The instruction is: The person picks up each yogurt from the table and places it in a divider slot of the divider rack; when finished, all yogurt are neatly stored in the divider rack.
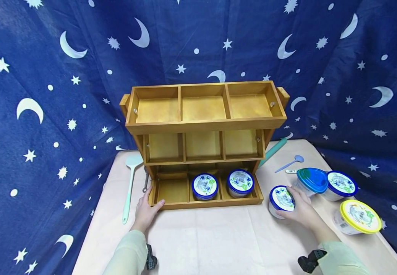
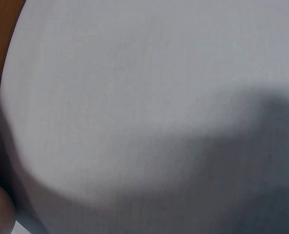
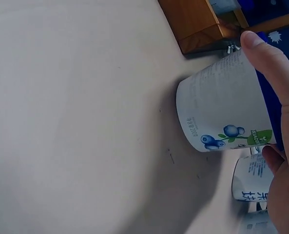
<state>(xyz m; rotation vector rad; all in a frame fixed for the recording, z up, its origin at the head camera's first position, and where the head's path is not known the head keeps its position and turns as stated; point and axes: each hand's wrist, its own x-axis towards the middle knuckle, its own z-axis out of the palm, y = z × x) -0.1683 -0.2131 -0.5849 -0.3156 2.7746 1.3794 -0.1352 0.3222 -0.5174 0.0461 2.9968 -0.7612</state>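
2 tubs (image 1: 205,186) sit in the middle and right bottom compartments of the rack (image 1: 198,127), and just right of it, a 3rd tub (image 1: 281,198) is pinched between thumb and fingers of the right hand (image 1: 302,208)! Across the table (image 1: 215,240), the left hand (image 1: 145,212), thumb and fingers spread, touches the rack's bottom left corner.

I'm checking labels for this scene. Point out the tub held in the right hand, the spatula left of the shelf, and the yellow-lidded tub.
Held tub (image 3: 224,105): right wrist view, white side wall.
Spatula (image 1: 129,189): head view, handle.
Yellow-lidded tub (image 1: 360,216): head view, lid.
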